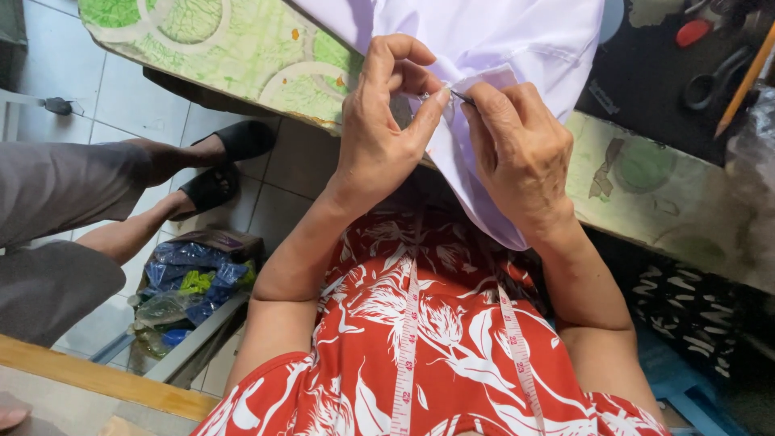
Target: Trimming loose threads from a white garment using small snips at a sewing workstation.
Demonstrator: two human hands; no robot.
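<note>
The left hand is pinching a folded edge of the pale lilac woven cloth between thumb and forefinger, the grip narrow and closed on the fabric, while the right hand is holding a thin dark metal tool, apparently a needle or seam pick, between its own closed thumb and forefinger. The tool's tip is lying just beside the left fingertips, almost touching them, and its long axis is running from the right grip across towards the left one, slanting slightly upward. The folded edge is sitting directly between the two grips, both equally near. The rest of the cloth is spreading away beyond the fingers over the worn green patterned table top.
</note>
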